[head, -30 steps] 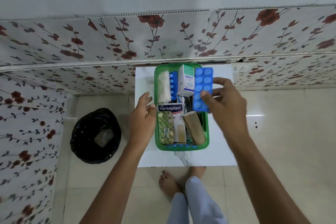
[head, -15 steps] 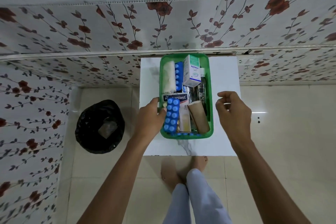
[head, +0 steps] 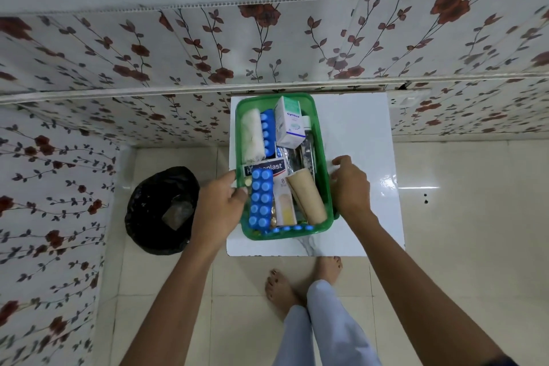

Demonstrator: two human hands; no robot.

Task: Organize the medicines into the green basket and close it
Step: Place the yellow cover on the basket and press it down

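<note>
The green rectangular plastic basket (head: pixel 322 157) stands on the white glossy square desk (head: pixel 356 134), pushed toward its 9 o'clock side. It is already full: a white gauze roll (head: pixel 252 140) at 11 o'clock, a white cardboard medicine box (head: pixel 289 123) at 12 o'clock, a beige bandage roll (head: pixel 306 199) at 5 o'clock. A blue blister strip of pills (head: pixel 260 197) lies at 7 o'clock. The left hand (head: pixel 218 208) has its grip closed on the basket rim beside this strip; whether it pinches the strip also, I cannot tell. The right hand (head: pixel 352 184) holds the opposite wall, fingers curled on it. I judge the filling nearly finished. No lid is visible, so the next move calls for finding it and pressing it on
</note>
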